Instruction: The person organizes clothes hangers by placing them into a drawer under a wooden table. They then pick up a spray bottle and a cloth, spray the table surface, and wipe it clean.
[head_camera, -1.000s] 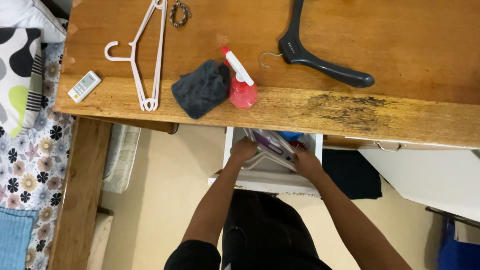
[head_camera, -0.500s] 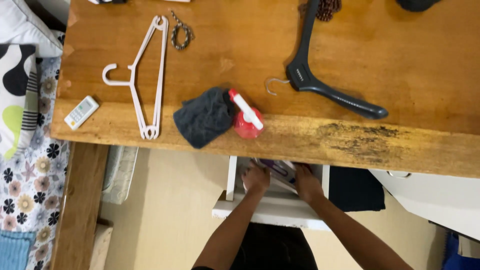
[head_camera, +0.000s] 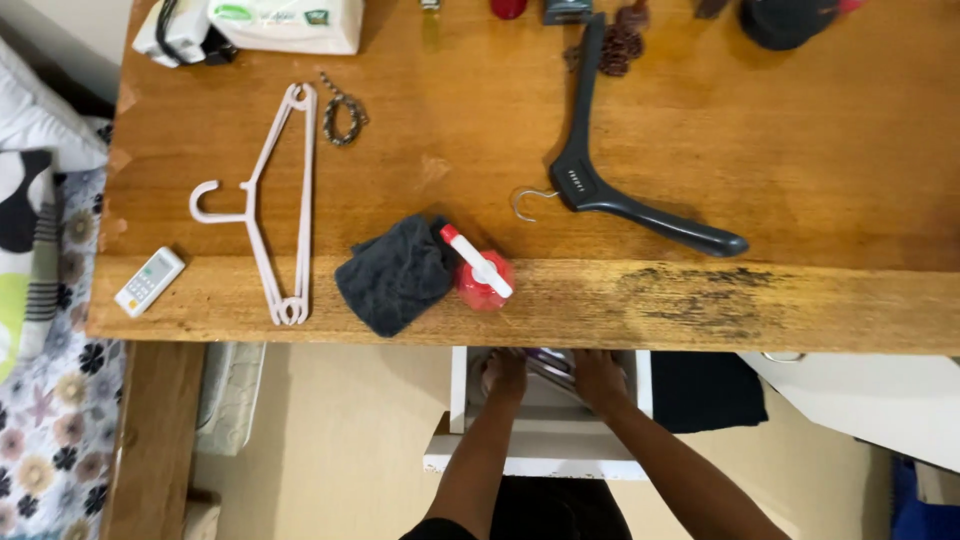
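Both of my hands reach into an open white drawer (head_camera: 540, 455) under the front edge of a wooden table (head_camera: 800, 130). My left hand (head_camera: 503, 373) and my right hand (head_camera: 598, 378) rest on a flat purple and white item (head_camera: 549, 362) inside the drawer. The table edge hides my fingertips, so the grip is unclear. Right above the drawer, on the table edge, stand a red spray bottle (head_camera: 483, 277) with a white nozzle and a dark grey cloth (head_camera: 395, 275).
On the table lie a pale pink hanger (head_camera: 270, 215), a black hanger (head_camera: 610, 190), a bracelet (head_camera: 340, 110), a small white remote (head_camera: 150, 282) and a tissue pack (head_camera: 285, 22). A bed with patterned fabric (head_camera: 40, 300) is at the left. A white surface (head_camera: 870, 400) is at the right.
The view has tilted up, showing more of the table. My hands have moved deeper into the drawer, under the table edge.
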